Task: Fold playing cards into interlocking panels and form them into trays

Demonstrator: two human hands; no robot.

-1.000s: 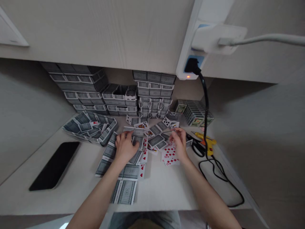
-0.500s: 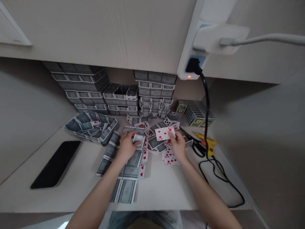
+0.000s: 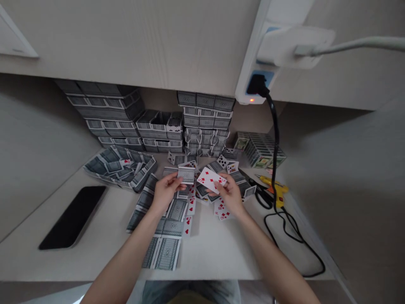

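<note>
Well to the left of the five of diamonds (image 3: pixel 207 175), a black smartphone (image 3: pixel 73 217) is lying flat on the pale tabletop (image 3: pixel 209 253). Left of that same card and farther back, a stacked wall of folded cards (image 3: pixel 107 112) is rising under the panel, and a tray built of folded cards (image 3: pixel 96 169) is sitting in front of it, holding loose cards, one showing a red heart. Nearer me than the five, and to its left, a patchwork of grey-backed cards (image 3: pixel 167 253) is spreading toward the table's edge.

My left hand (image 3: pixel 166 192) is hovering over that patchwork, just left of the five; its thumb and fingers are closing tightly on the left end of a grey-backed card with white edges (image 3: pixel 186 175). Below and left of the five, a five of hearts (image 3: pixel 187 227) is lying face up beside the patchwork. Behind the five, a tower of folded cards (image 3: pixel 207 114) is standing.

The five itself is tilting face up in my right hand (image 3: pixel 231 195), just apart from the left hand's card; my thumb is pressing on its face, my other fingers are curling beneath. Under that hand, nearer me than the five, face-up diamond cards (image 3: pixel 224 214) are overlapping. To the five's right, black-handled scissors (image 3: pixel 264 197) are lying beside a yellow glue gun (image 3: pixel 278 194).
</note>
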